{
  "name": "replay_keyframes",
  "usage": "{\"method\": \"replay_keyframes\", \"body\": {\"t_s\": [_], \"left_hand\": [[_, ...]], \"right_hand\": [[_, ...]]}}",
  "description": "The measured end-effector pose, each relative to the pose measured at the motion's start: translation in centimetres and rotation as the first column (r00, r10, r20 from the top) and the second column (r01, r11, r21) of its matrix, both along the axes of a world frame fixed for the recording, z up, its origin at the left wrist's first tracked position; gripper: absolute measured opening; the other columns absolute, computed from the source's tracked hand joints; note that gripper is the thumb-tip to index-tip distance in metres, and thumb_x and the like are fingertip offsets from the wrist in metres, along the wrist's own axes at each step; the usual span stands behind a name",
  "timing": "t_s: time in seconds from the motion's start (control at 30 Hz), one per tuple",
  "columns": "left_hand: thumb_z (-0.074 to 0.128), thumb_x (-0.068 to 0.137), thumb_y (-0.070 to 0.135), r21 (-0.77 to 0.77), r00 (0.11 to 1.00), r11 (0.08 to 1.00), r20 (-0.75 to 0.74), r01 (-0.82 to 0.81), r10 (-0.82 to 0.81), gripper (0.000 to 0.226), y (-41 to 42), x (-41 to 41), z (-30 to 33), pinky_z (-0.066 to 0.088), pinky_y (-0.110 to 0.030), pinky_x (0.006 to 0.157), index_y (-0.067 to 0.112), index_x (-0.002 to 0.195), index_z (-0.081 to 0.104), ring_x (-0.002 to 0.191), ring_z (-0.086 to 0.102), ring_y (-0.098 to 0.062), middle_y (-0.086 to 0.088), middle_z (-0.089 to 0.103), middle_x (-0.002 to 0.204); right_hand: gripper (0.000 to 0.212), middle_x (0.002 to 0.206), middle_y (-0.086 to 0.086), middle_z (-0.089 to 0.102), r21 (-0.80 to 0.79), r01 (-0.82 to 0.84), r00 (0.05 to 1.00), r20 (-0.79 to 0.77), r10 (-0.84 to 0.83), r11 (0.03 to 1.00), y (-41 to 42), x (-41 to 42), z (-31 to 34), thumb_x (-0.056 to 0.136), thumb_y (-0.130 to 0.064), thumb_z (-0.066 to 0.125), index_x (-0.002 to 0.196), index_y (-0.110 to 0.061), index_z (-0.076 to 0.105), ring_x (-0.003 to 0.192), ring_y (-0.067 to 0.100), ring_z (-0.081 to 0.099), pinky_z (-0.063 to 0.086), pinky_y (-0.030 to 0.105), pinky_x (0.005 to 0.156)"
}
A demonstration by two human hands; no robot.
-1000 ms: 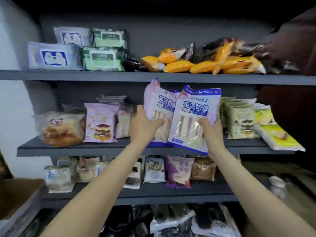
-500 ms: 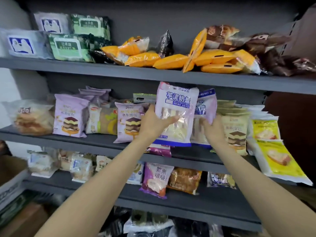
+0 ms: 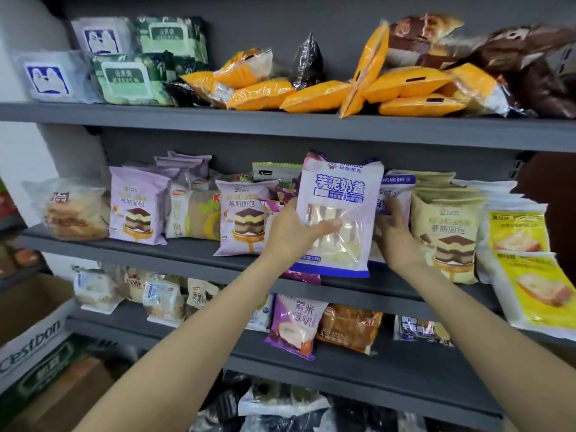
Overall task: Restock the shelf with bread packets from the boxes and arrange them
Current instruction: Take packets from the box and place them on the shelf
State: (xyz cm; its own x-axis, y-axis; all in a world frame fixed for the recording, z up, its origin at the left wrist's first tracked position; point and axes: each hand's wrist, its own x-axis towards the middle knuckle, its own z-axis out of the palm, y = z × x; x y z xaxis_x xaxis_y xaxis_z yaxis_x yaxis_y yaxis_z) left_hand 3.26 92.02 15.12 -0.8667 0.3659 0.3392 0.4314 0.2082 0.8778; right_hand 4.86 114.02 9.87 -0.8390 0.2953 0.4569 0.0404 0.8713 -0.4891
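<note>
My left hand (image 3: 291, 233) grips a white-and-lilac bread packet (image 3: 339, 194) with blue print, held upright over the front edge of the middle shelf (image 3: 187, 254). A second packet of the same kind (image 3: 393, 190) stands just behind and to its right, mostly hidden. My right hand (image 3: 394, 233) is closed on that second packet's lower part, pressing it in beside the cream-coloured cake bread packets (image 3: 448, 219).
Purple cake bread packets (image 3: 137, 207) and a clear bun bag (image 3: 74, 210) fill the middle shelf's left. Yellow packets (image 3: 523, 260) lean at far right. Orange packets (image 3: 311, 95) lie on the top shelf. An open cardboard box (image 3: 34, 335) sits lower left.
Both hands carried the two packets from in front of the shelf into the middle shelf; the right one went in behind, beside the cream packets. The view shifted closer and to the right.
</note>
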Motion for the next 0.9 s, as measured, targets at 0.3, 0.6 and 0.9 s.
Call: {"method": "replay_keyframes", "body": {"t_s": [0.3, 0.6, 0.9], "left_hand": [[0.083, 0.069, 0.021, 0.012, 1.0, 1.0, 0.007, -0.021, 0.021, 0.064, 7.7, 0.3, -1.4, 0.046, -0.022, 0.079, 0.009, 0.124, 0.051, 0.101, 0.061, -0.015, 0.001, 0.064, 0.112], [0.068, 0.084, 0.012, -0.219, 0.989, 0.968, 0.051, -0.126, 0.14, 0.059, 10.6, -0.5, -2.4, 0.045, -0.028, 0.087, 0.0, 0.129, 0.03, 0.117, 0.057, -0.028, -0.015, 0.058, 0.127], [0.07, 0.082, 0.008, -0.212, 0.985, 0.962, -0.026, -0.172, 0.17, 0.062, 9.8, 0.2, -0.6, 0.045, -0.022, 0.08, 0.002, 0.129, 0.03, 0.118, 0.054, -0.025, -0.015, 0.051, 0.128]], "right_hand": [[0.061, 0.132, 0.006, 0.056, -0.494, -0.205, 0.952, -0.301, 0.055, 0.845, 0.3, 4.3, 3.4, 0.084, -0.013, 0.068, 0.136, -0.009, 0.038, 0.118, 0.018, 0.056, 0.048, 0.036, 0.098], [0.09, 0.137, 0.022, 0.035, 0.017, 0.257, 0.915, -0.326, -0.238, 0.966, -0.3, 3.9, 0.2, 0.075, -0.009, 0.077, 0.147, -0.01, 0.022, 0.125, 0.032, 0.042, 0.043, 0.036, 0.098], [0.082, 0.143, 0.025, 0.033, 0.323, 0.321, 0.917, -0.343, -0.206, 0.89, -0.2, 4.4, 0.8, 0.067, -0.017, 0.084, 0.138, -0.01, 0.042, 0.132, 0.038, 0.036, 0.046, 0.042, 0.096]]}}
